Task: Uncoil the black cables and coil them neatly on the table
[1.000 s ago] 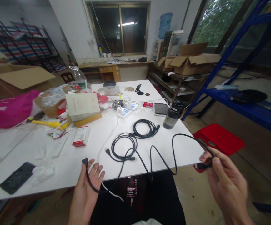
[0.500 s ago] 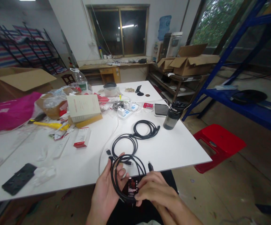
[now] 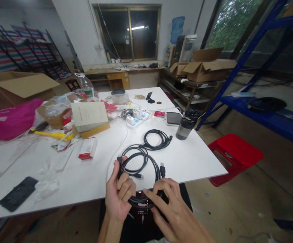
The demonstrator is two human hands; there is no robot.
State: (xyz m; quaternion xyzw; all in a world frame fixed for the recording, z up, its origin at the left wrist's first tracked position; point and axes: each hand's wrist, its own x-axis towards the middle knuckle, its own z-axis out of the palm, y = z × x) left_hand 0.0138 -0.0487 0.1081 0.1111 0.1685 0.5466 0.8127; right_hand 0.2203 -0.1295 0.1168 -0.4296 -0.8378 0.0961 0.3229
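My left hand [image 3: 122,192] is closed around the left side of a coiled black HDMI cable [image 3: 146,154], held up at the table's front edge. One plug [image 3: 119,159] sticks up beside my left thumb. On the coil's lower right, my right hand [image 3: 170,206] has its thumb and fingers around the loops. The other plug [image 3: 162,169] points up just above that hand. Behind the coil, a lit phone screen [image 3: 142,213] shows at my lap, partly hidden. Two more coiled black cables, a nearer one [image 3: 123,148] and a farther one [image 3: 152,148], lie on the table.
A black phone [image 3: 18,194], crumpled tissue, and a red-and-white box [image 3: 88,148] lie to the left. Farther back are a book [image 3: 89,114], a power strip [image 3: 133,123], a tablet-like device [image 3: 173,118] and a dark bottle [image 3: 185,126]. A red stool [image 3: 237,152] stands at right.
The coil has been raised and opened out into a wider loop. My left fingers have curled in around it, and my right hand's fingers have spread more along its lower right.
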